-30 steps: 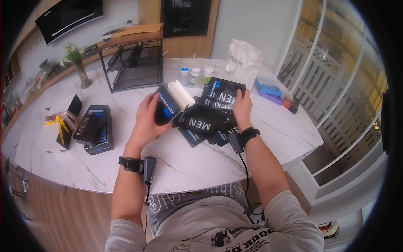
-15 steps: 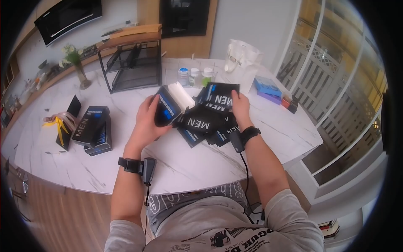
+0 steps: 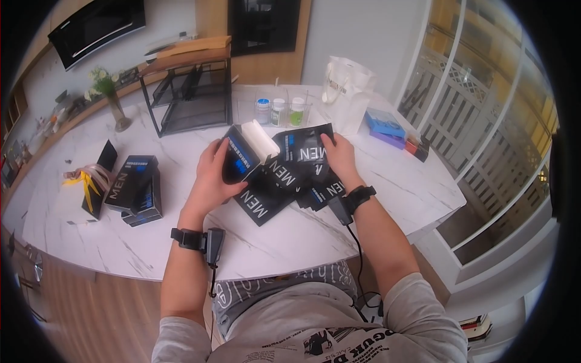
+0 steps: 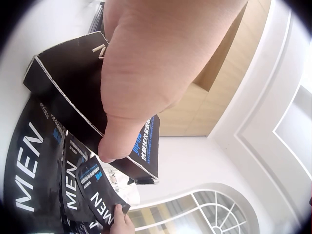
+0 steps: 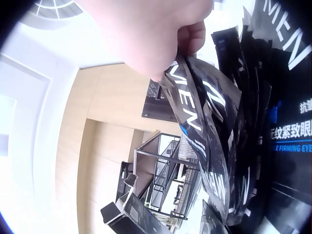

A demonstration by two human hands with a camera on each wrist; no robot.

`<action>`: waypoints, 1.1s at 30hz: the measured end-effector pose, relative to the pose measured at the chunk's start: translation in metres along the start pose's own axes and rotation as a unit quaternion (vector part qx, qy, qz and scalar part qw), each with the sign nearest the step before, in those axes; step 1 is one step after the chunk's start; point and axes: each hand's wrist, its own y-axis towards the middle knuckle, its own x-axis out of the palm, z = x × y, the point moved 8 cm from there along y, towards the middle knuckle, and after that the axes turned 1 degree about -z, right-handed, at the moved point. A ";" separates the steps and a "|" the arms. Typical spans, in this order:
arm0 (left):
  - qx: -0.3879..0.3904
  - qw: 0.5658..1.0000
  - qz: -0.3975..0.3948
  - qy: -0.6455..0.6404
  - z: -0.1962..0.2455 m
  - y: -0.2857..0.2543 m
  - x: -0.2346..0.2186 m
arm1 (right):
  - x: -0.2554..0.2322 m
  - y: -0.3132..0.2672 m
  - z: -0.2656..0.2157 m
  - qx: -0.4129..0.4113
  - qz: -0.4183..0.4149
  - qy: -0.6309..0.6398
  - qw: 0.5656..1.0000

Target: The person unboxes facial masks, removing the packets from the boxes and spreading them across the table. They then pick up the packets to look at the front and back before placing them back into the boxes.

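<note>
- Black sachets (image 3: pixel 307 145) in the right hand (image 3: pixel 342 162) had come lower and toward nine o'clock since the earlier frame; the hand had dropped slightly with them.
- One sachet (image 3: pixel 262 206), lettered MEN, now showed at the seven-to-eight o'clock side of the pile (image 3: pixel 289 175), slanted and reaching farther toward the near table edge than the sachets there had before.
- Left hand (image 3: pixel 212 175) had hardly moved. Fingers curled round the open box (image 3: pixel 237 158), thumb (image 4: pixel 119 141) pressed on its edge; gap only as wide as the box. The box was tilted, its pale flap raised toward one o'clock, at the ten o'clock side of the pile.
- Right hand: thumb and fingers nearly closed, pinching the top edges of several sachets that hung bunched and overlapping. Exact number not readable.
- Held sachets sat over the pile's twelve-to-one o'clock side. Whether they touched it, could not tell.
- Around the pile: stacked black boxes (image 3: pixel 132 189) at nine o'clock, wire rack (image 3: pixel 189 100) between ten and eleven, capped bottles (image 3: pixel 278 112) at twelve, white bag (image 3: pixel 349 91) at one, blue box (image 3: pixel 385 123) at two.
</note>
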 end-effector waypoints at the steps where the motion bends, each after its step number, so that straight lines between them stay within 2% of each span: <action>1: 0.001 1.000 0.001 0.001 0.002 0.001 -0.001 | -0.001 0.001 0.004 0.003 0.024 -0.003 1.000; 4: 0.023 0.999 0.030 -0.026 0.017 0.003 -0.014 | 0.003 0.004 0.016 0.010 0.017 -0.058 0.998; 7: 0.071 0.993 0.096 -0.009 0.031 0.003 -0.028 | 0.003 0.003 0.020 0.011 0.042 -0.107 0.993; 10: 0.095 0.988 0.123 -0.008 0.040 0.000 -0.032 | -0.016 -0.018 -0.007 -0.088 0.196 -0.149 0.965; 11: 0.096 0.988 0.121 -0.008 0.042 0.000 -0.031 | -0.019 -0.020 -0.019 -0.105 0.182 -0.122 0.970; 13: 0.102 0.986 0.124 -0.045 0.044 -0.003 -0.026 | -0.009 -0.021 -0.042 -0.129 0.064 0.073 0.987; 14: 0.103 0.985 0.125 -0.063 0.044 -0.003 -0.024 | -0.007 -0.037 -0.072 -0.030 -0.091 0.223 0.970; 15: 0.092 0.987 0.117 -0.066 0.041 -0.003 -0.020 | 0.006 -0.051 -0.089 -0.122 -0.177 0.356 0.909; 16: 0.090 0.988 0.111 -0.063 0.039 -0.002 -0.016 | 0.007 -0.074 -0.117 -0.130 -0.239 0.457 0.847; 17: 0.087 0.989 0.106 -0.060 0.037 -0.002 -0.013 | -0.003 -0.090 -0.141 -0.238 -0.226 0.371 0.869; 18: 0.084 0.990 0.102 -0.055 0.037 -0.002 -0.012 | -0.005 -0.101 -0.154 -0.239 -0.221 0.352 0.878; 20: 0.082 0.993 0.072 -0.035 0.042 0.000 -0.007 | 0.001 -0.108 -0.158 -0.161 -0.273 0.315 0.894; 22: 0.087 0.995 0.039 -0.041 0.041 0.001 0.001 | 0.004 -0.100 -0.146 -0.178 -0.169 0.300 0.922; 23: 0.094 0.994 0.029 -0.044 0.042 0.001 0.002 | 0.008 -0.099 -0.138 -0.108 -0.196 0.351 0.909; 26: 0.068 0.996 -0.028 -0.046 0.042 0.001 0.013 | 0.016 -0.099 -0.131 -0.185 -0.161 0.245 0.938; 27: 0.072 0.996 -0.029 -0.033 0.042 0.000 0.012 | 0.021 -0.100 -0.125 -0.157 -0.178 0.267 0.934; 33: 0.097 0.993 -0.032 0.063 0.050 0.001 0.013 | 0.032 -0.103 -0.126 -0.212 -0.198 0.256 0.922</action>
